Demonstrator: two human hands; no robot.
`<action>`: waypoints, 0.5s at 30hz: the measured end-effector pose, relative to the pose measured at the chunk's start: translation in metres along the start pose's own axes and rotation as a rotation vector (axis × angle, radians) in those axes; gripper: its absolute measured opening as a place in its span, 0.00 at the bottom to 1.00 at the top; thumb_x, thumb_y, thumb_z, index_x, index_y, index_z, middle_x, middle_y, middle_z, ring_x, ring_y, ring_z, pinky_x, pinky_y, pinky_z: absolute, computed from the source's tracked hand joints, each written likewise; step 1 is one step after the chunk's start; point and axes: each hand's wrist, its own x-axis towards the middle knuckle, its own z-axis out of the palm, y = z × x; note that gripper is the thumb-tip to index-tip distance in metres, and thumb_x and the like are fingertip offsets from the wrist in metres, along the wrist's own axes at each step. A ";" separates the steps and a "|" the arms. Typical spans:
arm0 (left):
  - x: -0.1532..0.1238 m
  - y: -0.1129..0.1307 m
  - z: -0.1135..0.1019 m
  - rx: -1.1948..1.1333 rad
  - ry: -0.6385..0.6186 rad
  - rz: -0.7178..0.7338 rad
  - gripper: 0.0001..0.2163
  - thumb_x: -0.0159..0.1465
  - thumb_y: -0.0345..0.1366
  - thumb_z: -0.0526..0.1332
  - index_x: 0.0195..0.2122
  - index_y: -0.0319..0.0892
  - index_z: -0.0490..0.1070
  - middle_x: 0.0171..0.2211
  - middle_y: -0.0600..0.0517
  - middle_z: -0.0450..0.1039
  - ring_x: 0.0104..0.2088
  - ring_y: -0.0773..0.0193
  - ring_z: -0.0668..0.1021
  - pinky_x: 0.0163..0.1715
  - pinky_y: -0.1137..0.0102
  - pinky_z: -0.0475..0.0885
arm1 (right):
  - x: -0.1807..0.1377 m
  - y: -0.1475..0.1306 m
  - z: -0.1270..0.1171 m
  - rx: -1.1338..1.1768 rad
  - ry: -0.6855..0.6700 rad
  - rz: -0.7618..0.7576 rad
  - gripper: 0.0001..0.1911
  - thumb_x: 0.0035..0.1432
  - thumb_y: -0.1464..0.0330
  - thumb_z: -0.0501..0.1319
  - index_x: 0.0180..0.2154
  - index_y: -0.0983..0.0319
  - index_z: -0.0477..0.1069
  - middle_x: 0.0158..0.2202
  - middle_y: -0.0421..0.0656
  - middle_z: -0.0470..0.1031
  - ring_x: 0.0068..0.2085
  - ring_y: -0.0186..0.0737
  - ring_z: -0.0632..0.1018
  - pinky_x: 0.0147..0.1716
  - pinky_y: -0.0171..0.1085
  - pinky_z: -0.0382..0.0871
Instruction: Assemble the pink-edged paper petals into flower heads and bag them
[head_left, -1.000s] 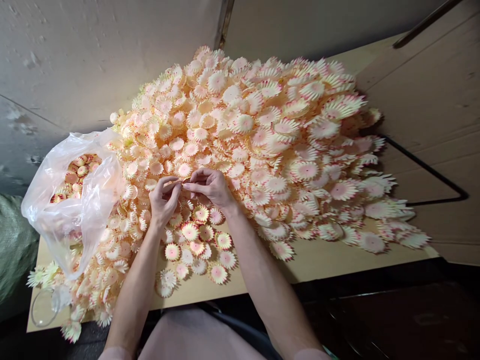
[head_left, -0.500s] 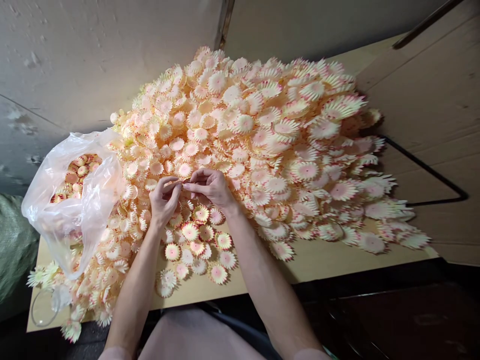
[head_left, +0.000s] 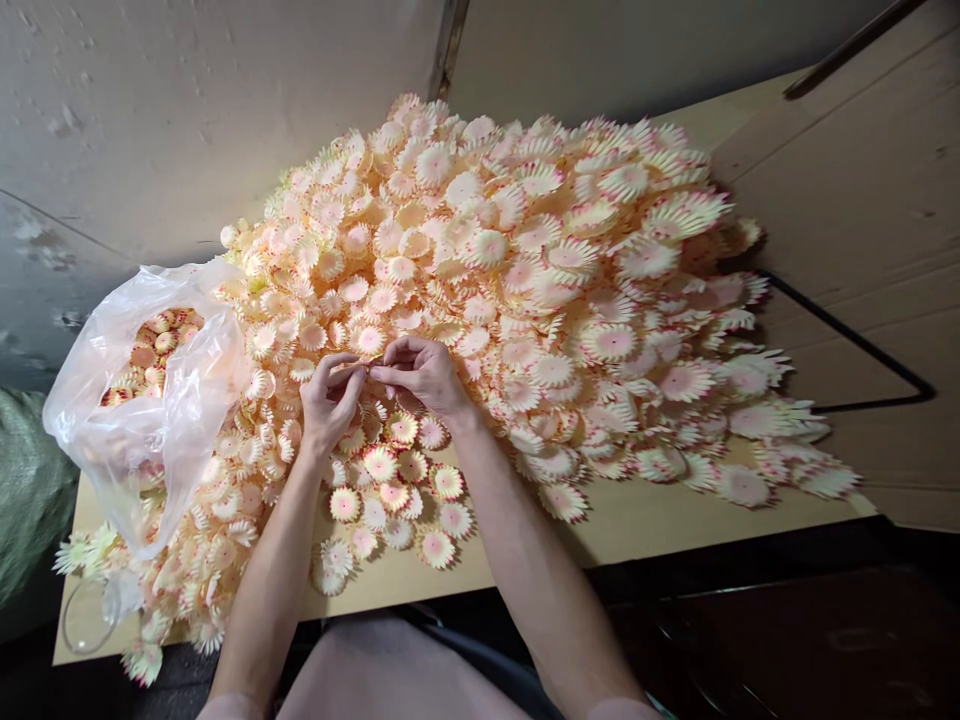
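Observation:
My left hand (head_left: 330, 398) and my right hand (head_left: 424, 378) meet fingertip to fingertip, both closed in a pinch. Whatever lies between the fingers is too small and hidden to name. Behind and around them spreads a large heap of pale, pink-tipped artificial flower pieces (head_left: 487, 248), round with notched edges. Below the hands, between my forearms, several looser flower pieces (head_left: 381, 462) with redder rims lie on the pale wooden table (head_left: 487, 580).
At the left, a translucent plastic bag (head_left: 191, 390) stands open with small, tightly curled flower pieces (head_left: 166, 342) inside. A clear ring-shaped item (head_left: 88, 615) lies at the table's left corner. Cardboard (head_left: 855, 220) and a bent black bar (head_left: 892, 368) border the right side.
Both hands have shifted very slightly to the right, still pinched together. The heap and the bag look the same.

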 end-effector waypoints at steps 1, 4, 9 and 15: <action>0.000 0.000 0.000 -0.009 -0.009 -0.008 0.11 0.61 0.40 0.65 0.41 0.40 0.71 0.34 0.46 0.82 0.23 0.68 0.79 0.21 0.78 0.70 | 0.000 0.001 0.000 0.000 0.003 0.002 0.15 0.41 0.63 0.73 0.26 0.61 0.69 0.19 0.34 0.72 0.17 0.30 0.71 0.19 0.31 0.65; 0.000 -0.001 0.001 -0.035 -0.025 -0.027 0.12 0.60 0.40 0.66 0.42 0.41 0.70 0.37 0.44 0.82 0.28 0.66 0.81 0.25 0.76 0.72 | 0.001 0.004 -0.001 -0.005 0.006 -0.002 0.15 0.42 0.63 0.72 0.26 0.60 0.68 0.18 0.33 0.70 0.17 0.30 0.70 0.19 0.31 0.64; -0.001 -0.004 0.001 0.016 0.025 -0.001 0.10 0.62 0.40 0.63 0.41 0.41 0.71 0.26 0.52 0.78 0.16 0.75 0.69 0.16 0.80 0.60 | 0.003 0.010 -0.002 -0.001 0.005 -0.025 0.14 0.43 0.64 0.72 0.26 0.60 0.67 0.18 0.32 0.68 0.17 0.29 0.69 0.19 0.31 0.63; 0.000 -0.004 0.000 -0.034 0.088 -0.053 0.07 0.62 0.39 0.62 0.38 0.41 0.69 0.19 0.59 0.68 0.14 0.78 0.60 0.15 0.80 0.54 | 0.003 0.007 -0.002 0.102 -0.025 0.008 0.15 0.41 0.67 0.72 0.26 0.61 0.66 0.24 0.35 0.74 0.18 0.27 0.68 0.17 0.30 0.62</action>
